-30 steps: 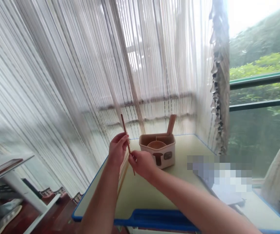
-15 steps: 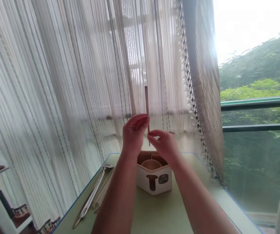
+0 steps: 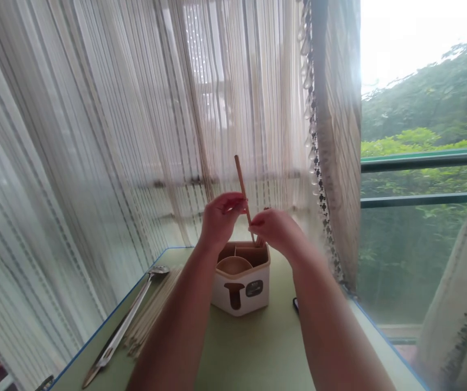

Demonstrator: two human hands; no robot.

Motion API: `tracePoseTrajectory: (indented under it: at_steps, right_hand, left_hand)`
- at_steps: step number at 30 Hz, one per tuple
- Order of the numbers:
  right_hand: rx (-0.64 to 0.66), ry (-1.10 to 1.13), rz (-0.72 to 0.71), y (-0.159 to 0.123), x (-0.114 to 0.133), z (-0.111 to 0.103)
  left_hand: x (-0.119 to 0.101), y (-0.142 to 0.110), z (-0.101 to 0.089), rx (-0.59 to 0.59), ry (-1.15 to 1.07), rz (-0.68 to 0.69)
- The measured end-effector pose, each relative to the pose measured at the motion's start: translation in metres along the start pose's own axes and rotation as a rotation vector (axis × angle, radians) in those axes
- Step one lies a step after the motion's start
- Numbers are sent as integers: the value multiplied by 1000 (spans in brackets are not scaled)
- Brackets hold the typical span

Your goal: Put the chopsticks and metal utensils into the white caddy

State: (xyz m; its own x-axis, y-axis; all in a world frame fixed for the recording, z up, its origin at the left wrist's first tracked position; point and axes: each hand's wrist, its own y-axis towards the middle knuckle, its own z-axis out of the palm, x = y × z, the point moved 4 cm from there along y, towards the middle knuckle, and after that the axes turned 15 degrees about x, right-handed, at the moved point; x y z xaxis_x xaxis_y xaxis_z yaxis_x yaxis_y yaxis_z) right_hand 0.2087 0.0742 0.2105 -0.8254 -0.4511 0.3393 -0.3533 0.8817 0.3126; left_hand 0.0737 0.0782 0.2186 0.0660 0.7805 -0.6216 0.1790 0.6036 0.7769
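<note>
A wooden chopstick [image 3: 239,175] stands nearly upright, its top leaning left. My left hand [image 3: 219,220] is closed on its middle, pinching it between the fingertips. Lower down, the fingers of my right hand [image 3: 279,231] pinch the same chopstick. Its lower end is over the back right part of a white utensil holder [image 3: 239,301] with a brown inside, dividers and a round cup section at the front. Whether the tip touches the holder I cannot tell. Something brown beside my right fingers is partly hidden.
Left of my left forearm lies a bundle of chopsticks [image 3: 152,312] on the green table [image 3: 253,353]. Beside it is a long metal slotted spoon [image 3: 113,345]. A small dark object [image 3: 296,306] peeks out by my right forearm. Curtains [image 3: 136,136] hang behind the table.
The chopstick has come down toward the holder and leans more, its lower end now to the right. Both hands still pinch it. The view has turned, showing the dark object at right.
</note>
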Motion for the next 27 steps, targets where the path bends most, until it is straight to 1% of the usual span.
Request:
tracePoseTrajectory:
  at_steps: [3, 6, 8, 11, 13, 16, 18, 20, 23, 25, 27]
  right_hand:
    - [33, -29, 51, 3, -4, 4]
    - [39, 2, 43, 2, -5, 4]
    - [30, 62, 29, -2, -7, -2]
    - [-15, 154, 43, -14, -11, -18]
    - [-120, 224, 40, -22, -15, -31]
    - [-371, 333, 3, -30, -19, -46]
    - [-523, 372, -21, -31, -20, -50]
    - [-601, 369, -46, -28, -19, -49]
    - [-604, 320, -98, -20, -18, -43]
    - [-557, 283, -116, -15, -18, -38]
    - [-488, 254, -101, -11, -20, -35]
  left_hand:
    - [8, 0, 4, 21, 17, -39]
    - [18, 1, 6, 27, 26, -89]
    - [23, 1, 5, 24, 1, -108]
    - [28, 2, 2, 18, -65, -142]
    - [32, 1, 0, 8, -84, -168]
    - [41, 0, 1, 16, -55, -202]
    - [49, -1, 5, 50, -24, -233]
    - [58, -3, 10, 107, -9, -277]
    - [67, -8, 17, 221, 20, -365]
    - [69, -10, 20, 294, 53, -425]
    - [69, -12, 22, 342, 85, -469]
